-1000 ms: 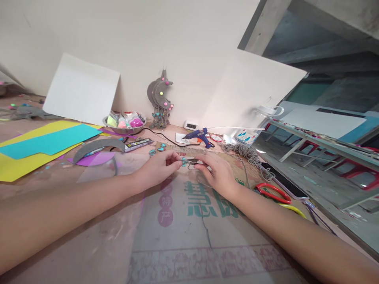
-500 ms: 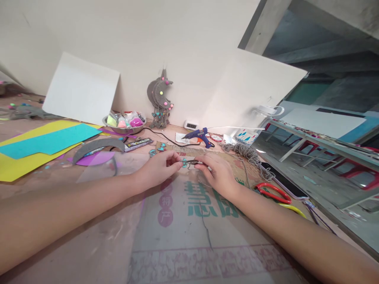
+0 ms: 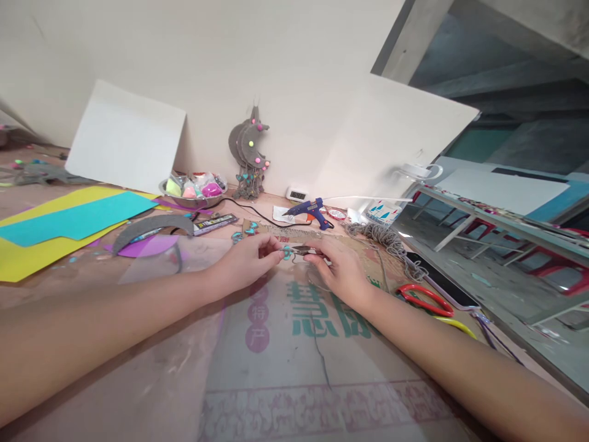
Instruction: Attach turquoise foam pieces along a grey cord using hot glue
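Blue piece [image 3: 287, 252] mid-scene, just above printed board [image 3: 276, 374]. Left hand [image 3: 243, 261] nearer: fingertips pinch its left side. Right hand [image 3: 341, 267] grips dark tool [image 3: 301, 250], long axis roughly left-right, tip pointing left at the piece; contact unclear. Piece lies between left fingertips and tool, in line with both.

Writing, near to far. Board's near part: purplish patterned band, no words. Loose thread [image 3: 321, 359] runs away from it. Left of centre, purple discs: 产 [image 3: 256, 337], then 特 [image 3: 258, 312]; a further one partly behind left hand, unread. Right of these, big green characters [image 3: 308, 313]; first looks like 慧, second partly covered by right forearm. Farther, left: narrow box [image 3: 215, 224], print too small. Far centre: glue gun [image 3: 306, 210], label unreadable; beyond it, clock [image 3: 297, 194], digits unclear.
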`<state>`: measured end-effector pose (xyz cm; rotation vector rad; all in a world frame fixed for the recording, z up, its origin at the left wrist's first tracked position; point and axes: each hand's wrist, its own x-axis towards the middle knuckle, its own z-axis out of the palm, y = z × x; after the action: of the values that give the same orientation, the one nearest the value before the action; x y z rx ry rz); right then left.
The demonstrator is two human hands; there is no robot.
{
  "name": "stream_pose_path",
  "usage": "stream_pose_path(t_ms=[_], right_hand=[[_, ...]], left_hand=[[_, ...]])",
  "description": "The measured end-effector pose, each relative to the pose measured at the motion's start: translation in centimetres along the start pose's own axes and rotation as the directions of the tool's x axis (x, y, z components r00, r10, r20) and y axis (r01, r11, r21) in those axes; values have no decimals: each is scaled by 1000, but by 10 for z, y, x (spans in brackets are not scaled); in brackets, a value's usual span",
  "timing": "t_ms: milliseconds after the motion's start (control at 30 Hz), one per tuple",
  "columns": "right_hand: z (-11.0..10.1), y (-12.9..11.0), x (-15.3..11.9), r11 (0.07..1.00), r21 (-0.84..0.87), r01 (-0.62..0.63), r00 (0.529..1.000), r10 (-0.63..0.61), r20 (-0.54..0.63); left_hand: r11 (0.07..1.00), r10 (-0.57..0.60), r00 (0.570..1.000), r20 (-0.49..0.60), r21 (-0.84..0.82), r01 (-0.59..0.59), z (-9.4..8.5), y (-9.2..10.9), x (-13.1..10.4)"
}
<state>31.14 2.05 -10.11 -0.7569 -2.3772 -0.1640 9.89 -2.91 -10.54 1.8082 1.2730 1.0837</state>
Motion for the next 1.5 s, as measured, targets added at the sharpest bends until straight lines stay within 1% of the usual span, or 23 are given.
stream_pose_path(t_ms=[133, 267, 400, 900, 1200, 1500], right_hand=[[-1, -2, 1, 999, -26, 28, 1000, -28, 10], [-1, -1, 1, 999, -33, 29, 999, -29, 20], [-1, -1, 1, 998, -50, 30, 999, -29, 19], [-2, -3, 2, 999, -38, 25, 999, -24, 31], [-1, -1, 1, 998, -54, 37, 999, -36, 13], [-2, -1, 2, 998, -53, 32, 999, -30, 32]], left_hand=[[1000, -1, 1000, -4, -8, 1, 0, 1, 0], [1000, -10, 1000, 1, -10, 10, -1, 1, 0], [1000, 5, 1000, -3, 9, -5, -1, 2, 0], [999, 20, 1000, -10, 49, -19, 0, -1, 1], [999, 17, 1000, -8, 36, -17, 1, -4, 0], [999, 27, 1000, -7, 39, -27, 1, -4, 1]])
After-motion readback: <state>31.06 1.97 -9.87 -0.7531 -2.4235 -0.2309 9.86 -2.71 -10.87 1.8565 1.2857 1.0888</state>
